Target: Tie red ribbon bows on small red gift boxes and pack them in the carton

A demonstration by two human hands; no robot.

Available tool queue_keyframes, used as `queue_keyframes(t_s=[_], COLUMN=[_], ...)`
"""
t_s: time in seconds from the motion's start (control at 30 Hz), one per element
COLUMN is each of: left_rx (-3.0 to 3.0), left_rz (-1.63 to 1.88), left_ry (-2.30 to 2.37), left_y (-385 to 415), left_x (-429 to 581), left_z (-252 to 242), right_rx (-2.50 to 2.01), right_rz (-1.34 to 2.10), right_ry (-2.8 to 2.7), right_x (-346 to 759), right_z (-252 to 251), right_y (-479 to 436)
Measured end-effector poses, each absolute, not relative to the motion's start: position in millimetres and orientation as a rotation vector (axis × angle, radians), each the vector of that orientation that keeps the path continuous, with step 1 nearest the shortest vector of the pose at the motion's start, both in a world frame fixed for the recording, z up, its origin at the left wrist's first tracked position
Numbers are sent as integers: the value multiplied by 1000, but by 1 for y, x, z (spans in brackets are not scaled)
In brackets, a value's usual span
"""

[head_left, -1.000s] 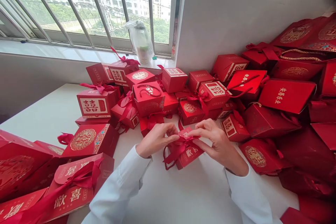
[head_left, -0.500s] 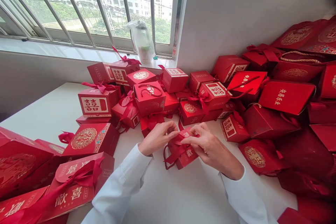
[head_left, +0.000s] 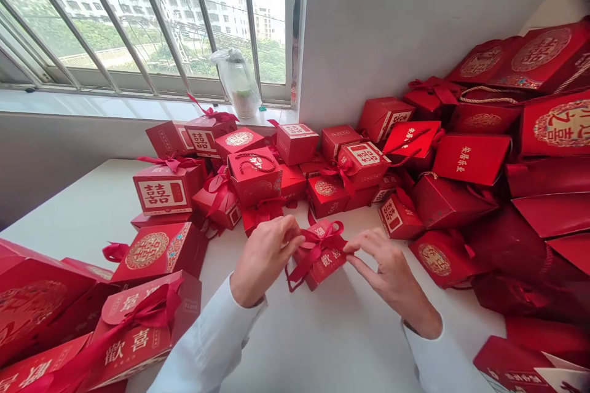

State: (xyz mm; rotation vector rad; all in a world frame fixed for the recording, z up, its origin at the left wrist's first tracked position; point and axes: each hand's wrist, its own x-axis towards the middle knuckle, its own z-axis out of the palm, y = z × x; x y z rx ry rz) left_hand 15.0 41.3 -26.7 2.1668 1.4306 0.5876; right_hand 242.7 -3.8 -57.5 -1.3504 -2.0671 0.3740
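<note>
Between the fingertips (head_left: 291,236) sits a matt red card gift box (head_left: 326,265) tied with glossy satin ribbon (head_left: 318,243); below the fingers lie a smooth matt white tabletop (head_left: 295,344) and a soft white cloth sleeve (head_left: 207,344).

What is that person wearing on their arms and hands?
The left sleeve and right sleeve are long, white and smooth, with plain cuffs at the wrists. The left hand and right hand are bare, without gloves.

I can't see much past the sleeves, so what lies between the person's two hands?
In the head view, a small red gift box tied with a red ribbon bow lies between the left hand and the right hand.
</note>
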Motion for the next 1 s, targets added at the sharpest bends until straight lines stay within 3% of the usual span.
queue_keyframes(t_s=[0.13,0.33,0.53,1.0], left_rx=[2021,1546,1286,1062], left_rz=[410,615,762,657], left_ry=[1493,1255,1199,1115], left_y=[20,1,-15,-39], left_x=[10,13,21,45], left_z=[-40,-81,-76,-83], right_rx=[-1541,-1369,-1351,-1517], right_rz=[520,903,906,971], right_ry=[-1698,-1311,-1303,-1403], right_x=[251,242,236,233], right_z=[-83,-100,-90,-84], right_y=[-2,8,-1,-13])
